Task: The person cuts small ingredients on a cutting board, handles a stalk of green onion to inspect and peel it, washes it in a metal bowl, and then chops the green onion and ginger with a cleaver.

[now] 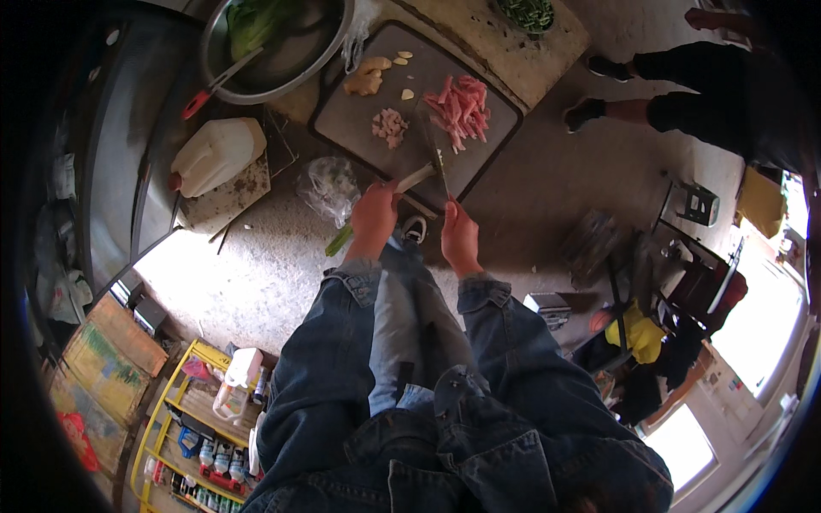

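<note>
My left hand [375, 215] grips a scallion [415, 179], its white end lying on the near edge of a dark cutting board [474, 168] and its green part trailing below the hand. A knife [433, 144] is held by its handle in my right hand [460, 234], with the blade over the board beside the scallion's white end. Small green-white bits cling to the blade. On the board lie a pile of raw meat strips [460, 109], a small heap of diced pale pink pieces [389, 127], ginger root [365, 78] and several pale slices [407, 94].
A metal basin [282, 96] with leafy greens and a red-handled knife [197, 102] stands upper left. Near it are a white plastic jug [221, 154] and a clear plastic bag [330, 186]. A bowl of cut greens [529, 14] sits beyond the board. Another person [712, 102] stands at right.
</note>
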### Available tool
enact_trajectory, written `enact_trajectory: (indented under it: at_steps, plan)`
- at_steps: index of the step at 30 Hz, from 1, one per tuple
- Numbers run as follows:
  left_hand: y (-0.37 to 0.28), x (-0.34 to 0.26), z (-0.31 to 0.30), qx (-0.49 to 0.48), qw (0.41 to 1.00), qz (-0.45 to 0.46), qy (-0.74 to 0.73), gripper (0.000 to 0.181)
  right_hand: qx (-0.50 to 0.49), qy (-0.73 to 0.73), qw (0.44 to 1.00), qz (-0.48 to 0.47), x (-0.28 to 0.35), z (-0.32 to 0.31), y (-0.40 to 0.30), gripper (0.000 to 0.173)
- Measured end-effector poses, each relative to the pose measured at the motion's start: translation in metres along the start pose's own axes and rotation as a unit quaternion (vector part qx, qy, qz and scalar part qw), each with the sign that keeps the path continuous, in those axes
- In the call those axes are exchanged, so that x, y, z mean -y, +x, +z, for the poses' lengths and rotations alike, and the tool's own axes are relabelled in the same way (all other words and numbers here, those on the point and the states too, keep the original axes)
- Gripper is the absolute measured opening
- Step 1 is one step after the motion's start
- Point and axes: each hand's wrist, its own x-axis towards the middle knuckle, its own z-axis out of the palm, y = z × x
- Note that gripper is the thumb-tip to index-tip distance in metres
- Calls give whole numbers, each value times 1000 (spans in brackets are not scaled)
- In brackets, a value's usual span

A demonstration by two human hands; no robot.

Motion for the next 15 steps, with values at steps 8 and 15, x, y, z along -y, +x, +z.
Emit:
enact_trajectory:
  at_steps: [8,15]
  plan:
    - [7,11,6,-23,1000,5,3,20,79,69,991,80,7,-28,-7,43]
    - [20,9,0,0,999,35,-2,15,77,20,994,77,17,-34,-29,40]
